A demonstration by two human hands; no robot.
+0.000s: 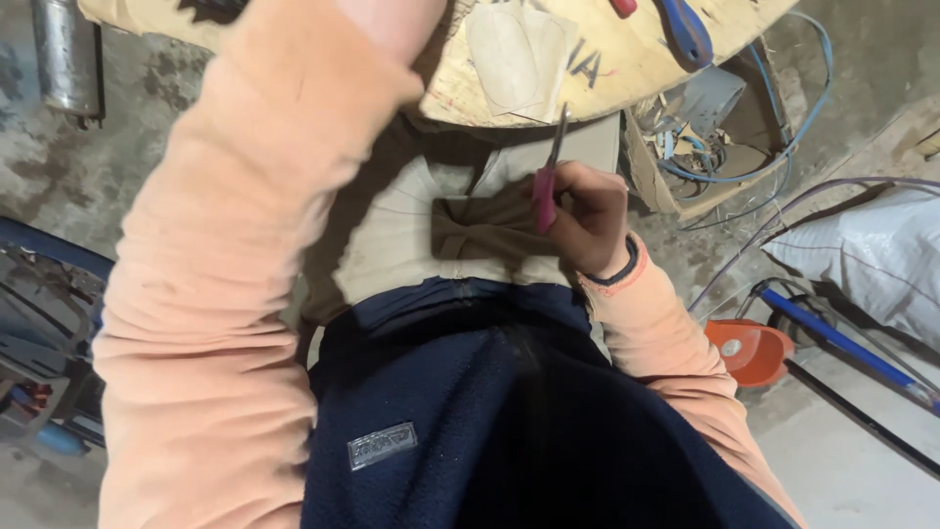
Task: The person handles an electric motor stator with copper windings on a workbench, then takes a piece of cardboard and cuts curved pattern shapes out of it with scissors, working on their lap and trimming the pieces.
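Over concrete floor (pixel 852 470), right hand (pixel 586 217) gripping scissors (pixel 547 181).

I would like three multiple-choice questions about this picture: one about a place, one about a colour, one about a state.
1. Where is the orange bowl?
A. on the wooden board
B. on the floor beside the right arm
C. in the cardboard box

2. What colour are the handles of the scissors?
A. pink
B. green
C. black

3. How is the right hand?
A. open and flat
B. closed on the scissors
C. out of view

Answers:
1 B, it sits low on the floor by the right sleeve.
2 A, pink shows between the fingers.
3 B, the fingers wrap the handles, blades pointing to the wooden board.
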